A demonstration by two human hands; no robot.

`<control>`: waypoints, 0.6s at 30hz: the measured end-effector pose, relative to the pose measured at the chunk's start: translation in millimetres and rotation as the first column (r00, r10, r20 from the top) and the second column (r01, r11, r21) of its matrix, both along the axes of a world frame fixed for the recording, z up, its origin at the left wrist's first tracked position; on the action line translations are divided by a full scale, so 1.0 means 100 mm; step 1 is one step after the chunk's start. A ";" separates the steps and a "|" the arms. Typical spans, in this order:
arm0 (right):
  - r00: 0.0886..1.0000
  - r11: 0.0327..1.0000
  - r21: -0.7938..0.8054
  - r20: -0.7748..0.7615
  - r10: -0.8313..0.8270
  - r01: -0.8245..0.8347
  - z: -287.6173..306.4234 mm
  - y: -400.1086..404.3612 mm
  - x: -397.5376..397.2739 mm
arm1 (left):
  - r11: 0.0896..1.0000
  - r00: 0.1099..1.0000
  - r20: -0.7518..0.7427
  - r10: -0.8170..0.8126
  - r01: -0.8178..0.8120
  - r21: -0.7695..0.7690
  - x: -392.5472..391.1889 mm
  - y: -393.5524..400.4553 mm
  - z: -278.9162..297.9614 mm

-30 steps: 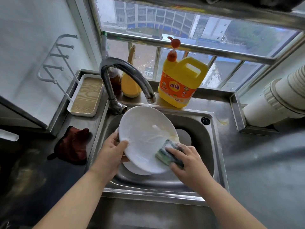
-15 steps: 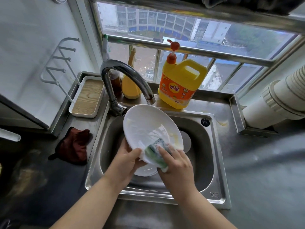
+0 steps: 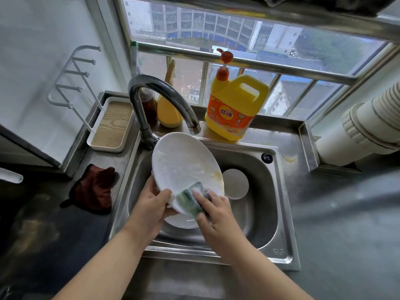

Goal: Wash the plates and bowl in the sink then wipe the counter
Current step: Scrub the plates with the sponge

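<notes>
Plate [image 3: 184, 167] tilted over sink [image 3: 279, 213], face toward camera; left hand [image 3: 151, 210] grips its near-left rim, thumb on front; right hand [image 3: 213, 210] pinches sponge [image 3: 190, 200] on near-right edge; unscrubbed face w/ yellow smear lies up & away from sponge, so next stroke prob goes that way.

I see the plate [image 3: 184, 167] tilted over the sink [image 3: 279, 213], second plate [image 3: 181, 221] beneath, faucet [image 3: 155, 94] and jug [image 3: 234, 109] behind, cloth [image 3: 95, 189] and tray [image 3: 110, 124] left.
</notes>
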State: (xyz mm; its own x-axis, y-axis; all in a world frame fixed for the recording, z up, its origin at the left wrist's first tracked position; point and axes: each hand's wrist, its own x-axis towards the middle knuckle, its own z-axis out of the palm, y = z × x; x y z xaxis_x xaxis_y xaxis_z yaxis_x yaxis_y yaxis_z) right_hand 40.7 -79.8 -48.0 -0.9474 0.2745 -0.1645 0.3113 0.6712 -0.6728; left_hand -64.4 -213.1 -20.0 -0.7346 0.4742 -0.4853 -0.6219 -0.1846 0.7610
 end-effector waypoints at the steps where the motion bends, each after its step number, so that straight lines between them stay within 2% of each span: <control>1: 0.999 0.998 -0.048 -0.020 0.028 -0.029 0.01 -0.03 0.02 | 1.000 1.000 -0.011 -0.006 0.006 -0.001 -0.02 -0.03 -0.01; 2: 0.998 0.998 -0.047 -0.044 0.046 -0.048 -0.02 0.01 0.04 | 1.000 1.000 -0.014 -0.006 0.006 0.000 -0.03 -0.05 -0.01; 5: 0.995 0.990 0.144 -0.096 0.007 0.007 -0.22 0.35 0.01 | 1.000 1.000 -0.002 0.004 -0.004 -0.026 -0.04 -0.12 -0.03; 7: 0.995 0.964 0.253 0.034 -0.088 0.077 -0.30 0.57 -0.07 | 0.999 1.000 0.001 -0.014 0.015 -0.047 -0.01 -0.11 -0.03; 9: 0.981 0.954 0.285 0.138 -0.136 0.092 -0.32 0.59 -0.15 | 0.999 1.000 0.008 -0.019 0.019 -0.032 0.01 -0.08 -0.02; 11: 0.987 0.973 0.207 0.103 -0.126 0.103 -0.23 0.44 -0.20 | 1.000 1.000 -0.003 -0.001 0.001 -0.017 -0.01 -0.06 -0.01; 15: 1.000 0.990 -0.143 0.006 0.008 -0.007 -0.14 0.02 -0.07 | 0.999 0.999 -0.049 0.019 -0.020 -0.034 -0.06 -0.04 0.02; 16: 0.999 0.984 -0.175 0.010 0.036 -0.034 -0.17 0.02 -0.03 | 0.999 0.998 -0.057 0.014 -0.016 -0.040 -0.06 -0.05 0.03; 18: 0.998 0.993 -0.099 -0.006 0.063 -0.063 -0.27 0.20 0.01 | 0.998 0.998 -0.054 0.015 -0.018 -0.058 -0.06 -0.07 0.03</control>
State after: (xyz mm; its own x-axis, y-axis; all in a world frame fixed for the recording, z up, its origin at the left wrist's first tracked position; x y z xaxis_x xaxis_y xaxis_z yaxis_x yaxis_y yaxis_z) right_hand 41.6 -59.9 -74.8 -0.9628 0.1966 -0.1852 0.2684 0.6197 -0.7376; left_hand -70.7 -219.9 -17.3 -0.7677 0.4337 -0.4717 -0.5773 -0.1484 0.8030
